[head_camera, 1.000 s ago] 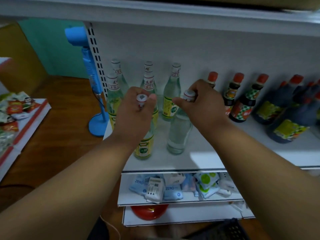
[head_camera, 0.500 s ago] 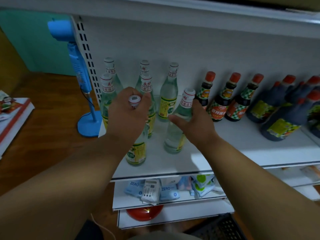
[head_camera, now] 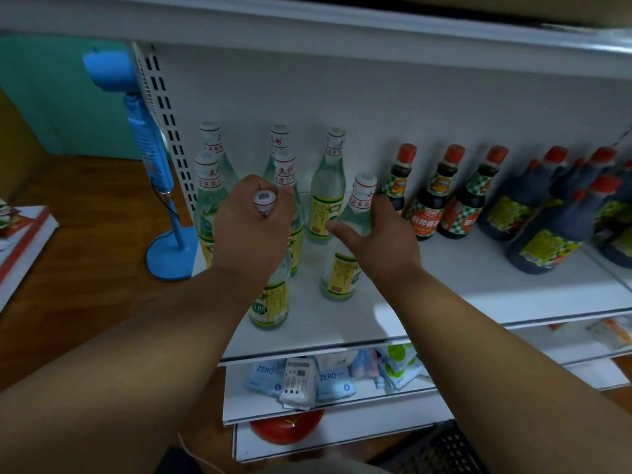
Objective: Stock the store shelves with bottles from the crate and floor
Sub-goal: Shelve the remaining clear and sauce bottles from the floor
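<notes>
At the bottom edge of the view a dark crate [head_camera: 441, 449] shows only as a corner of grid, its contents out of sight. Above it, low shelves carry packets marked ZERO [head_camera: 333, 383] and a red bowl [head_camera: 287, 427].

On the white shelf [head_camera: 444, 302], the left hand [head_camera: 253, 230] is clenched round the neck of a clear bottle with a green-and-yellow label [head_camera: 270, 302], whose base stands near the front edge. The right hand [head_camera: 379, 241] has changed most: a second ago its fingers were closed over the cap of the second clear bottle [head_camera: 342, 268], and now they are spread and released, lying loosely against the bottle's shoulder, with the white cap standing free above them. That bottle stands upright on its own, just right of the held one, so I judge it placed.

Behind these two stand five more clear bottles [head_camera: 328, 189] in rows toward the back wall. To the right are dark sauce bottles with red caps [head_camera: 427, 203], then larger dark jugs [head_camera: 540, 241]. Left of the shelving, a blue stand [head_camera: 150, 159] rises from the wooden floor.

What remains here, I judge, is letting go of the left bottle, perhaps after nudging it back into line.
</notes>
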The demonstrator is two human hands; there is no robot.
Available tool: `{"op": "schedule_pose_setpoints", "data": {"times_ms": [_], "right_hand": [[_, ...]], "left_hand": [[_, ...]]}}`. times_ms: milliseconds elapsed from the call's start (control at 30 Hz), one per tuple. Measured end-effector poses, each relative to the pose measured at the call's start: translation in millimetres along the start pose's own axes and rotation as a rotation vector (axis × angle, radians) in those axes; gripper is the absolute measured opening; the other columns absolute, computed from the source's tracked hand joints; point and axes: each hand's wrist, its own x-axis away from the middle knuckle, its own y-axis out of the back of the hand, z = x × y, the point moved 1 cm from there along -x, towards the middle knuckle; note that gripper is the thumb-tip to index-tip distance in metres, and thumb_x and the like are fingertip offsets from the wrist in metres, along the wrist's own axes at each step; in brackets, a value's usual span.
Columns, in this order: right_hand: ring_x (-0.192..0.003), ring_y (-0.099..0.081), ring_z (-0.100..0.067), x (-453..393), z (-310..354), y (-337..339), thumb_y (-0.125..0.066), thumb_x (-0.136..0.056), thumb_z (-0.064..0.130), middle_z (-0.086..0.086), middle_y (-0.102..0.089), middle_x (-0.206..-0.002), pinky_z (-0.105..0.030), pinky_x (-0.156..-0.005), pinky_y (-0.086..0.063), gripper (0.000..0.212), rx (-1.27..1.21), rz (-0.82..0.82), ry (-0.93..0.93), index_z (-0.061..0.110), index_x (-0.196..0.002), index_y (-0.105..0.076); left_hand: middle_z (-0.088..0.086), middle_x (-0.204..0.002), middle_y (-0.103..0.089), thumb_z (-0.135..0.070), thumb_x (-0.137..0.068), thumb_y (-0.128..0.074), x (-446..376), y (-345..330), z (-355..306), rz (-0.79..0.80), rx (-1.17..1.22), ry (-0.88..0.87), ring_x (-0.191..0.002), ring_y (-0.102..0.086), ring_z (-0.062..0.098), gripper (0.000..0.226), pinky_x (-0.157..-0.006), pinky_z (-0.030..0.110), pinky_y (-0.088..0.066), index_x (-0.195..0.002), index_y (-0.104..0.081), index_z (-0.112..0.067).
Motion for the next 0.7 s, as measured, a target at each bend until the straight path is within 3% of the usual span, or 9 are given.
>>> {"op": "schedule_pose_setpoints", "data": {"times_ms": [133, 233, 367, 533, 700], "right_hand": [[-0.121, -0.053, -0.018, 2, -6, -4, -0.068, -0.082, 0.05, 0.0, -0.054, -0.133, -0.028, -0.092, -0.043, 0.067, 0.006, 0.126, 0.064, 0.018, -0.135, -0.039], [-0.12, -0.053, -0.019, -1, -13, -9, -0.076, -0.078, 0.038, -0.003, -0.049, -0.135, -0.028, -0.091, -0.045, 0.075, 0.026, 0.189, 0.084, 0.017, -0.137, -0.035], [-0.117, -0.054, -0.023, -12, -12, -14, -0.078, -0.077, 0.043, -0.006, -0.054, -0.131, -0.027, -0.086, -0.043, 0.075, 0.097, 0.13, 0.105, 0.013, -0.133, -0.039], [-0.114, -0.057, -0.026, -27, -12, -17, -0.078, -0.075, 0.049, -0.008, -0.055, -0.128, -0.041, -0.089, -0.052, 0.076, 0.091, 0.13, 0.042, 0.013, -0.13, -0.039], [-0.116, -0.056, -0.025, -30, -13, -17, -0.079, -0.073, 0.049, -0.007, -0.054, -0.131, -0.041, -0.092, -0.051, 0.079, 0.083, 0.156, 0.022, 0.015, -0.131, -0.038]], "left_hand": [[0.011, -0.063, -0.061, -0.033, -0.094, -0.06, 1, 0, 2, -0.004, -0.004, -0.008, -0.061, -0.061, 0.023, 0.033, -0.057, 0.037, -0.05, -0.079, -0.055, -0.005], [0.007, -0.062, -0.061, -0.033, -0.093, -0.061, 0, 0, 3, -0.014, -0.018, -0.014, -0.061, -0.062, 0.021, 0.031, -0.058, 0.032, -0.048, -0.079, -0.056, -0.006], [0.007, -0.063, -0.062, -0.032, -0.093, -0.061, -1, -1, 2, -0.026, -0.022, -0.013, -0.062, -0.062, 0.02, 0.03, -0.056, 0.027, -0.045, -0.079, -0.056, -0.006], [0.011, -0.064, -0.062, -0.03, -0.093, -0.061, -1, -3, 2, -0.023, -0.009, -0.008, -0.062, -0.062, 0.024, 0.029, -0.056, 0.03, -0.046, -0.08, -0.055, -0.004], [0.012, -0.063, -0.062, -0.029, -0.093, -0.061, 0, -3, 1, -0.032, -0.004, -0.008, -0.062, -0.062, 0.024, 0.03, -0.056, 0.031, -0.046, -0.079, -0.055, -0.003]]}}
